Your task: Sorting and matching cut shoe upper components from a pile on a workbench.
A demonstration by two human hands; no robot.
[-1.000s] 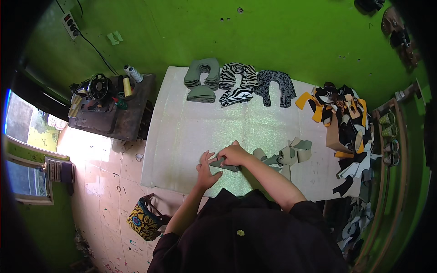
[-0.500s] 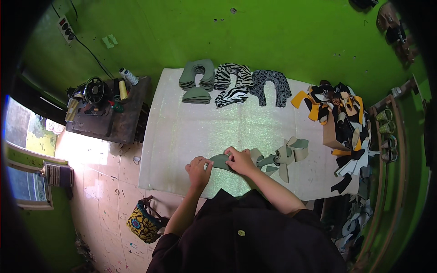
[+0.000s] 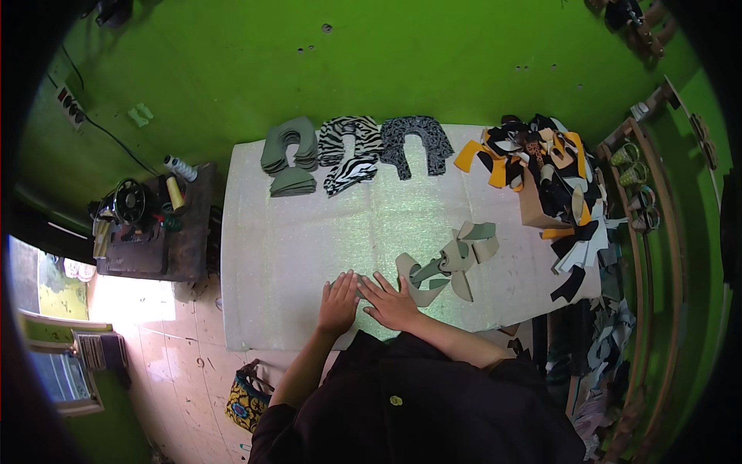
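Note:
Flat on the white tabletop near its front edge, my left hand has its fingers stretched out. Beside it my right hand also lies flat, fingers spread. A sliver of the green curved material piece shows between them; most of it is hidden under the hands. Just right of my right hand lie several loose green pieces with beige backs, curled and overlapping.
Along the back stand stacks of green, zebra-striped and grey patterned U-shaped pieces. A cardboard box overflows with scraps at the right. A sewing machine stands left; a patterned bag lies below; a shoe rack stands right.
Both hands have gone from pinching the green curved piece to lying flat over it. The view has shifted, so the table sits differently in the picture.

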